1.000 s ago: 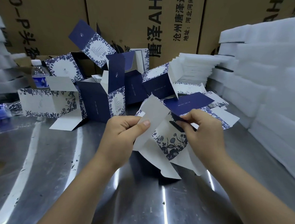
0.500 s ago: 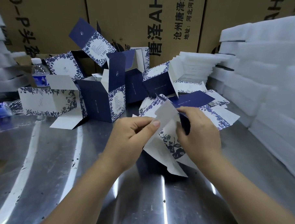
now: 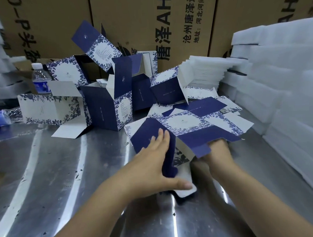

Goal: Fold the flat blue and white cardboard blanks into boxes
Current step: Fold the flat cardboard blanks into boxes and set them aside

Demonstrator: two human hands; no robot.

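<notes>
As left hand (image 3: pixel 150 165) presses part-folded box (image 3: pixel 145 136), right hand (image 3: pixel 216 150) beneath it

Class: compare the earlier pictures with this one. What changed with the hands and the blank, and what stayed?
The left hand released its pinch on the white flap and now presses flat on the blank, turned navy side out. The right hand went beneath it, fingers hidden. The folded boxes and water bottle stayed put.

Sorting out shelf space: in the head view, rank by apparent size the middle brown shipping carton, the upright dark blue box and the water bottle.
1. middle brown shipping carton: largest, though cropped.
2. upright dark blue box.
3. water bottle: smallest, partly hidden, farther back.
</notes>
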